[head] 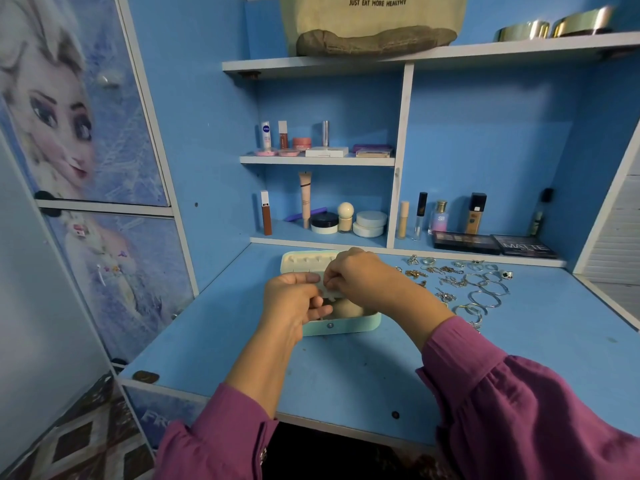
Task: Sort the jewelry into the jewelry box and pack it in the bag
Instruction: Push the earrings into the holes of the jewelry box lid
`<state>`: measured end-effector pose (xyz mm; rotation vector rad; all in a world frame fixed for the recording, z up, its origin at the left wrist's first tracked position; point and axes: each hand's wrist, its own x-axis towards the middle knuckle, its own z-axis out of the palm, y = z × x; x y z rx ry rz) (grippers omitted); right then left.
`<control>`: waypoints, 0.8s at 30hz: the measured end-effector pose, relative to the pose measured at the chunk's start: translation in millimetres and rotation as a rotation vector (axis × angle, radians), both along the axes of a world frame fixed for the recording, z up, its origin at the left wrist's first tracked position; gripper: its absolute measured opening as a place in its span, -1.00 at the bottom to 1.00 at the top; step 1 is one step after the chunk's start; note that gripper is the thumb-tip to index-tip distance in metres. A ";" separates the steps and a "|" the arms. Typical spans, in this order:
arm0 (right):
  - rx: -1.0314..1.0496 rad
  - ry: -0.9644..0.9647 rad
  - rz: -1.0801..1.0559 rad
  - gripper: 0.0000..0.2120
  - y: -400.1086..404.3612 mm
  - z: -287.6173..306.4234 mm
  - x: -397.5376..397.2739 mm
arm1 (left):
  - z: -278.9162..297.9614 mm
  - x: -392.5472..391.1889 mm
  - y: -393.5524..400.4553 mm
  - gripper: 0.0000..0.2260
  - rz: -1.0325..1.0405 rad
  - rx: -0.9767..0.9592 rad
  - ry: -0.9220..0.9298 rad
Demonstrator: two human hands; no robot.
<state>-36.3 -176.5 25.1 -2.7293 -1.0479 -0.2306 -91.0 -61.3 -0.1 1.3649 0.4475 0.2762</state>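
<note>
Pinching a small white insert over the open jewelry box (341,325), left hand (294,301) and right hand (360,275) work — jewelry (460,282) right of it remains unsorted, bag (374,26) unpacked.

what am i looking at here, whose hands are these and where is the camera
There is one picture, taken by a camera worn on a person's head, looking down at their own hands. No robot is involved. The left hand and right hand work over an open mint jewelry box on a blue desk; their fingers pinch a small pale piece, too hidden to identify. Loose jewelry, bangles and rings, lies to the right. The canvas bag sits on the top shelf.
</note>
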 end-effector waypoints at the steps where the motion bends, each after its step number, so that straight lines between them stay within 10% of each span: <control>1: -0.020 -0.018 0.006 -0.80 0.6 0.2 -0.5 | 0.2 -0.2 -0.2 -0.80 0.003 -0.001 0.000; 11: -0.172 -0.271 0.081 -0.79 1.8 -2.3 -6.2 | 1.1 0.4 -3.0 -0.78 0.035 -0.003 0.006; 24: -0.085 0.021 -0.002 -0.82 -2.2 9.4 -7.7 | 2.0 -1.2 -3.3 -0.78 0.039 0.020 0.010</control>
